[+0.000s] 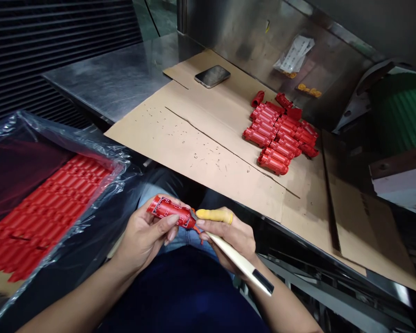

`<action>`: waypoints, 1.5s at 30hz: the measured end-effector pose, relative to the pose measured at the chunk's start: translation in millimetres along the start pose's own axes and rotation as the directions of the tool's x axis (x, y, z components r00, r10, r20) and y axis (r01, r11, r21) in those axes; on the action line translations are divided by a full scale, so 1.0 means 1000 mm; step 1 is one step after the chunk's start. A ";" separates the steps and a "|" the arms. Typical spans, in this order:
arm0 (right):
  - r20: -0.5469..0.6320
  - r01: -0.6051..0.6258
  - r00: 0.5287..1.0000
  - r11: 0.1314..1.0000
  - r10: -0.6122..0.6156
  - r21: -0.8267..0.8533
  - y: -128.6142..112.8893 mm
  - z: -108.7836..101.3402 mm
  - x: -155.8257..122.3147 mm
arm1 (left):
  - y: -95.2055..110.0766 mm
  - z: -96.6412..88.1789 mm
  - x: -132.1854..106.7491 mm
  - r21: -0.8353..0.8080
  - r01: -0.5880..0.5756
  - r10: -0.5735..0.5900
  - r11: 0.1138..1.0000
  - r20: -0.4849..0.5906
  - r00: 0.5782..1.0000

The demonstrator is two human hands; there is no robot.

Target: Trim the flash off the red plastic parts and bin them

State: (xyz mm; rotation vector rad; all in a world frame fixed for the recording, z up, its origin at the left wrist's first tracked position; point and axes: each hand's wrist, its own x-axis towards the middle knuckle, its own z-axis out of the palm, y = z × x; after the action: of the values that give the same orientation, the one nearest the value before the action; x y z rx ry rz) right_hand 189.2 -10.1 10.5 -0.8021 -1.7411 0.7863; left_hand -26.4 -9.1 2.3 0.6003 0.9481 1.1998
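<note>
My left hand [143, 233] is closed around a red plastic half-shell [171, 211], its hollow inner side with small ribs turned up. Over my lap, my right hand [230, 233] grips a knife [241, 261] with a cream handle and a dark end cap. A yellow finger cot [215, 215] covers its index finger. The knife's blade, partly hidden by the fingers, meets the right end of the red part. A thin red strip [198, 230] hangs from that end.
Several finished-looking red parts [273, 159] lie piled on the cardboard-covered table [229, 138], with small shavings scattered nearer me. A phone [212, 76] rests at the back. To the left, a plastic-lined box [119, 171] holds rows of red parts [52, 208]. A metal panel [235, 41] stands behind.
</note>
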 end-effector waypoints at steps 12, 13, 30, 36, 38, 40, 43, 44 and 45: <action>0.003 0.036 0.999 0.999 -0.036 -0.009 -0.001 0.000 0.004 | 0.002 0.003 0.000 0.012 -0.042 0.042 0.999 0.004 0.999; -0.003 0.025 1.000 1.000 -0.025 -0.017 -0.002 0.001 0.004 | 0.001 0.003 0.000 0.015 -0.050 0.050 0.999 0.007 0.999; 0.122 -0.184 0.978 0.977 0.171 0.105 0.006 -0.006 -0.002 | -0.003 0.003 0.000 0.014 -0.071 0.072 0.997 -0.033 0.997; 0.378 0.249 0.916 0.929 -0.134 -0.275 0.003 -0.023 0.018 | 0.000 0.005 0.007 -0.095 0.212 -0.217 0.973 -0.046 0.975; 0.415 0.321 0.894 0.886 -0.167 -0.335 0.001 -0.025 0.020 | 0.000 0.005 0.010 -0.121 0.302 -0.308 0.946 -0.034 0.951; 0.419 0.294 0.897 0.896 -0.139 -0.332 0.002 -0.025 0.017 | -0.001 0.005 0.012 -0.130 0.357 -0.363 0.925 -0.021 0.932; 0.323 0.005 0.945 0.980 0.060 -0.197 0.008 -0.021 0.005 | -0.003 0.004 0.011 -0.080 0.352 -0.354 0.933 -0.016 0.935; 0.279 -0.088 0.952 0.984 0.129 -0.153 0.011 -0.018 0.001 | -0.003 0.003 0.010 -0.043 0.314 -0.315 0.948 -0.017 0.949; 0.234 -0.163 0.954 0.980 0.185 -0.111 0.013 -0.015 -0.003 | -0.003 0.003 0.009 0.000 0.260 -0.259 0.966 -0.019 0.966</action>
State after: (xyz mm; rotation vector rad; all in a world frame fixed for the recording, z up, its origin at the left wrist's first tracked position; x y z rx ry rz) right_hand 206.6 -2.9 2.7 -0.9636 -1.9542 0.9623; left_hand -21.5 -0.9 -1.3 0.4513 1.0113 0.9711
